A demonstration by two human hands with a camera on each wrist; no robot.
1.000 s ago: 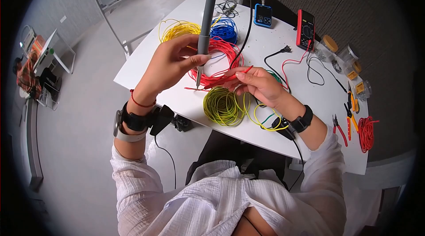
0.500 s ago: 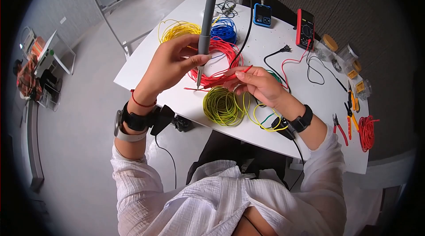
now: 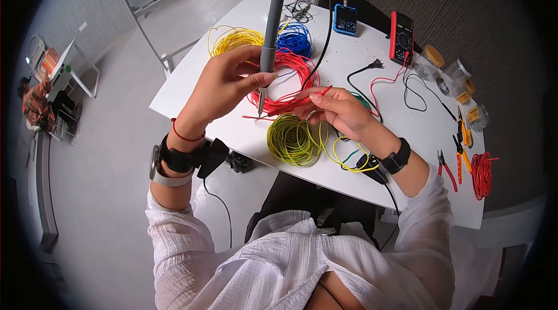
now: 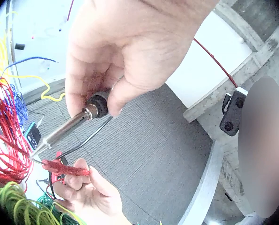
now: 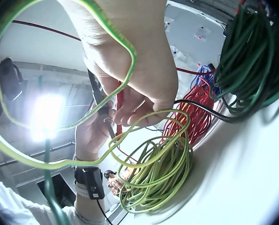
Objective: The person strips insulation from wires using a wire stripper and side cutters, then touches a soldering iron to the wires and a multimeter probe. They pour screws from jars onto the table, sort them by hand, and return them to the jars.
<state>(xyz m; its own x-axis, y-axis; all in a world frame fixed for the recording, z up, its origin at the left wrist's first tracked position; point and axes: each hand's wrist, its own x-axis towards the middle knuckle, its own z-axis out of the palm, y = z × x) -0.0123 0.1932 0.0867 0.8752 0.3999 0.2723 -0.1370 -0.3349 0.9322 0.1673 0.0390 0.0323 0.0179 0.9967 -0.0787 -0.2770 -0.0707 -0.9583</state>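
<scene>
My left hand (image 3: 229,82) grips a grey soldering iron (image 3: 269,39) held upright, its metal tip pointing down. In the left wrist view the tip of the iron (image 4: 67,131) meets the end of a red probe-like piece (image 4: 64,168). That red piece is pinched between the thumb and fingers of my right hand (image 3: 340,111), just right of the tip. A short red wire (image 3: 251,116) lies at the tip. Behind both hands is a red wire coil (image 3: 302,68); a yellow-green coil (image 3: 293,141) sits just below them.
Yellow (image 3: 235,38) and blue (image 3: 295,41) coils lie at the back. A blue-framed device (image 3: 345,20), a red multimeter (image 3: 401,39), jars (image 3: 459,69), pliers (image 3: 446,170) and another red coil (image 3: 481,176) stand or lie rightward. The iron's black cable loops above. A person (image 3: 38,103) sits far left.
My hands and the iron have stayed almost still. Only the seated person at the far left has shifted slightly.
</scene>
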